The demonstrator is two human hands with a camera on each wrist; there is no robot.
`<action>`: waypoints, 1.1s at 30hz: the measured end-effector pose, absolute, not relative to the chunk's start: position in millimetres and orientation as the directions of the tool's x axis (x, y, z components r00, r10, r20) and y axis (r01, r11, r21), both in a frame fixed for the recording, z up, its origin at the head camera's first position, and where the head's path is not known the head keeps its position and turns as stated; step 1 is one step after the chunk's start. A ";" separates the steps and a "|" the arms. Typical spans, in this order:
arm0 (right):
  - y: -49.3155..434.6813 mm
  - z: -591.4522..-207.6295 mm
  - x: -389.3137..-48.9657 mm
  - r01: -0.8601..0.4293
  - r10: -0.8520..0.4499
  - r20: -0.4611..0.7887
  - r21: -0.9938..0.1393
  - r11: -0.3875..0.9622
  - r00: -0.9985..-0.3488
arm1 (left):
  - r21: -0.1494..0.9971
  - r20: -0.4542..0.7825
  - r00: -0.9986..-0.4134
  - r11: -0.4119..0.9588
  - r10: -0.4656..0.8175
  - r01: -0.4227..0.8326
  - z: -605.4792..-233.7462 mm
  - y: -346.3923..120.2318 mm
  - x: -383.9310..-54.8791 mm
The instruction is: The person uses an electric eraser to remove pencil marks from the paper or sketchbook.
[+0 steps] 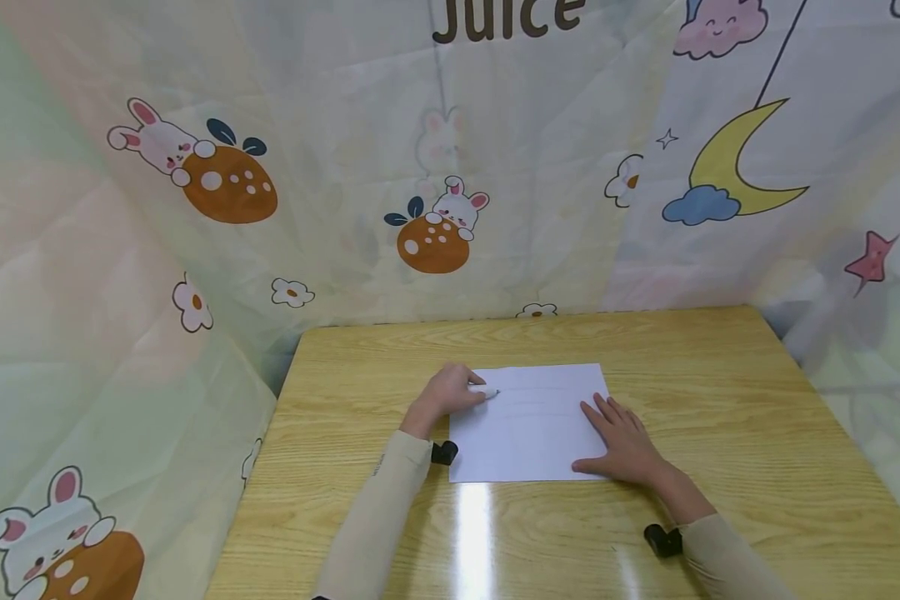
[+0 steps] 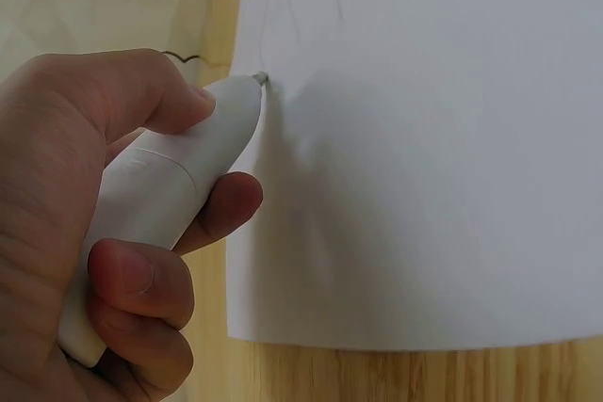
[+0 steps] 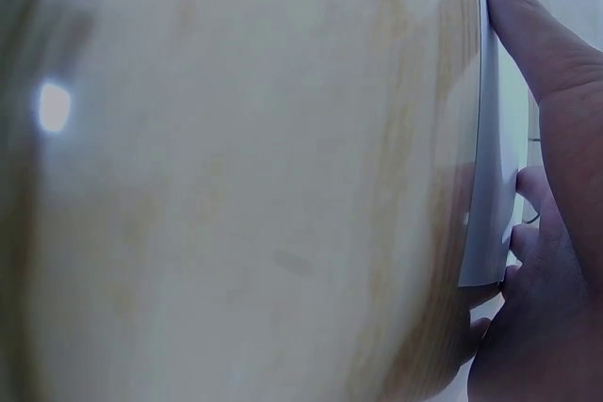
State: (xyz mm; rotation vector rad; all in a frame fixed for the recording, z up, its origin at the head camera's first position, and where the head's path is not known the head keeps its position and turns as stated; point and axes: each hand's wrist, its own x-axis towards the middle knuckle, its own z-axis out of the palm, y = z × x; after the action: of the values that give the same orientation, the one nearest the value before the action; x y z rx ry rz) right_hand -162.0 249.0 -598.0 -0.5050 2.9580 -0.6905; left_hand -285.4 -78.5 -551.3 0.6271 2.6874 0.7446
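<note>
You face a wood-grain bench point(image 1: 375, 358) that reflects a bright strip of light point(image 1: 473, 542). Behind it, you see a patterned fabric backdrop point(image 1: 337, 125). On it, locate white rabbits point(image 1: 163, 148) hugging orange fruits point(image 1: 230, 187), a yellow crescent moon point(image 1: 712, 165) with a blue cloud point(image 1: 701, 206), a red star point(image 1: 872, 257) at right, and "Juice" lettering point(image 1: 507, 20) at top.

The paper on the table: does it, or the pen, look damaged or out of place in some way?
Nothing stands out. The paper shows faint lines but no visible tear or spill; the left hand holds the white pen, tip at the sheet, and the right hand rests at its right edge.
</note>
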 end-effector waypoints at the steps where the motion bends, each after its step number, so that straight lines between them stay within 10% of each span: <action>1: 248.8 -597.7 -161.9 -0.301 -0.329 0.013 -0.441 0.846 -0.944 | 0.542 -0.149 -0.863 0.770 0.483 0.338 -552.0 -77.8 -285.5; 33: 251.4 -602.9 -164.6 -0.297 -0.329 0.003 -0.437 0.849 -0.944 | 0.539 -0.161 -0.881 0.787 0.446 0.300 -552.8 -76.0 -284.7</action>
State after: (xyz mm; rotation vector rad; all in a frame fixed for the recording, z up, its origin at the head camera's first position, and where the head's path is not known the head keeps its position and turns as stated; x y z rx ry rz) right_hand -164.6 251.4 -602.9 -0.5009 2.9509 -0.6795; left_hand -284.7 -76.0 -552.8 0.5758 2.6984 0.7462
